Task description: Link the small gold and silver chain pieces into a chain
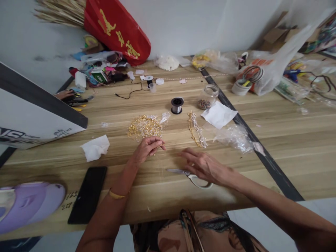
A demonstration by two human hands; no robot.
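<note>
Tabletop (136, 196) spans beneath the chain pile (147, 126). Nearer the person than the pile, the right hand (204, 165) has fingers slightly apart, over the scissors (198, 181); touching, I cannot tell. Right and beyond stands the spool (176, 105). At its near edge, the left hand (148, 148) pinches gold beads (161, 144).

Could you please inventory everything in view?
Bead pile: one, gold-silver, centre
Chains: several, gold-silver, mid-right
Spools: two, partly black, behind pile
Scissors: one, pale-handled, front centre
Jar: one, clear, mid-right
Phone: one, black, front left
Paper sheets: two, white, left and right
Bag: one, red, back
Carton: one, white-black, left
Clear plastic: several, right
Plastic item: one, purple, front left
Clutter: many, mixed, back
Table: one, brown, beneath
Someone's hand: one, beyond carton
Left hand: one, at pile
Right hand: one, over scissors
</note>
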